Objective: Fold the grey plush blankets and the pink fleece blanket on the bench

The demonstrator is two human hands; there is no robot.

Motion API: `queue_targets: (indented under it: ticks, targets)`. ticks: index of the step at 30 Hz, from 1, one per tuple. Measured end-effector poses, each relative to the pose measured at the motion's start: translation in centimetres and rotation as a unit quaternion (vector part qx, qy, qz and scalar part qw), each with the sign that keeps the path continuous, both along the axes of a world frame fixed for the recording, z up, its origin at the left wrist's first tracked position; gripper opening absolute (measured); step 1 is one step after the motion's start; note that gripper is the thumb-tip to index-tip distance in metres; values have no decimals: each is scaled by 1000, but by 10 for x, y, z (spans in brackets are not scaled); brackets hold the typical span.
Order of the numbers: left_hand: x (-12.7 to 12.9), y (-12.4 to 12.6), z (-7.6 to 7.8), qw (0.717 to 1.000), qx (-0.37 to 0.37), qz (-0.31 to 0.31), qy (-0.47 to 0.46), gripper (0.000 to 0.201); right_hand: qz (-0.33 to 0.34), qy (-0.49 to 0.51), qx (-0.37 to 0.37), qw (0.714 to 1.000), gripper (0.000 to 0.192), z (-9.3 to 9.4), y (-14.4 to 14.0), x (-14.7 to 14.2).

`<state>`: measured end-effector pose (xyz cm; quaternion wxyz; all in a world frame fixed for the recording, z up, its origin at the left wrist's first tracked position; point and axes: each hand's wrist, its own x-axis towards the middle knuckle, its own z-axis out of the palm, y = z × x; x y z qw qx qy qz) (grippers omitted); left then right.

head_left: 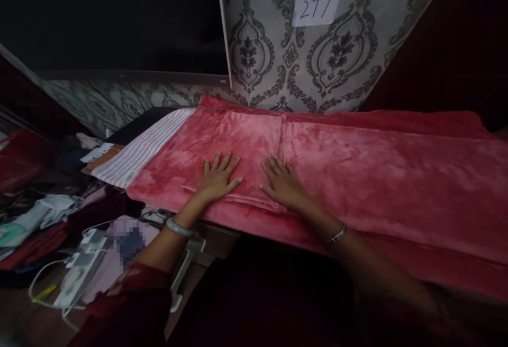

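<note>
Folded plush red-pink fabric (pixel 389 172) lies in layers along a long surface and runs out past the right edge of the head view. My left hand (pixel 218 176) rests flat on its left part, fingers spread, near the front edge of a folded panel. A little to the right, my right hand (pixel 282 182) also presses flat with fingers apart, just beside the seam where two panels meet. Neither hand grips anything. Under the fabric's left end shows a striped pink, grey and white cloth (pixel 148 146).
A large dark screen (pixel 115 19) hangs at the back left. On the patterned wall a paper (pixel 317 7) reads 277. Piled clothes (pixel 43 220) and a white power strip (pixel 81 267) with cords lie at the lower left. A white metal handle (pixel 186 273) sits below the front edge.
</note>
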<state>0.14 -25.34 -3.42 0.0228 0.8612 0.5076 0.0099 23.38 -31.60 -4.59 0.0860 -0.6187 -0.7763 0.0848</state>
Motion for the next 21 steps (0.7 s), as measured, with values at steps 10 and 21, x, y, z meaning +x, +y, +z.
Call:
queue_targets:
  ticks: [10,21]
  targets:
    - [-3,6,-3,1000,18,-5,-19,68,85,189,74,976,55,-9,-31,37]
    - [-3,3,-3,999,30,-9,-37,66,161,208,149,953,33,-10,-39,35]
